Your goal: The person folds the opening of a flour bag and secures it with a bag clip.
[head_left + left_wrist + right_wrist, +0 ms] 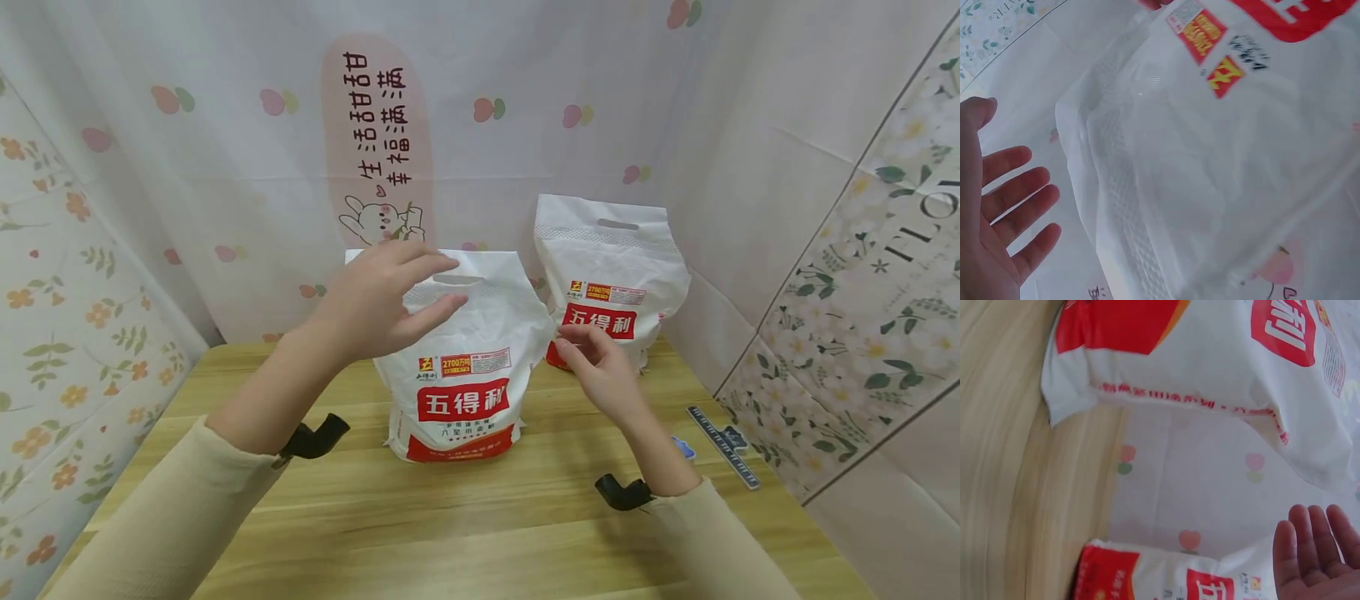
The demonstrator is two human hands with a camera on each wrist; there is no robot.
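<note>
A white flour bag (465, 333) with red labels and a slotted handle at its top stands upright on the table in the head view. My left hand (382, 300) is held by its upper left, the fingers reaching toward the handle slot and holding nothing. In the left wrist view the fingers of the left hand (1013, 206) are spread apart beside the bag's top strip. My right hand (596, 367) hovers near the bag's right side, its fingers loosely bent. Seen from the right wrist, the fingers of that right hand (1316, 550) are extended and grip nothing.
A second, matching flour bag (611, 275) stands farther back on the right. A blue ruler-like strip (723, 447) and a small blue-and-white piece (683, 447) lie on the wooden table (420, 533). Patterned curtains (247, 158) close off the back and sides.
</note>
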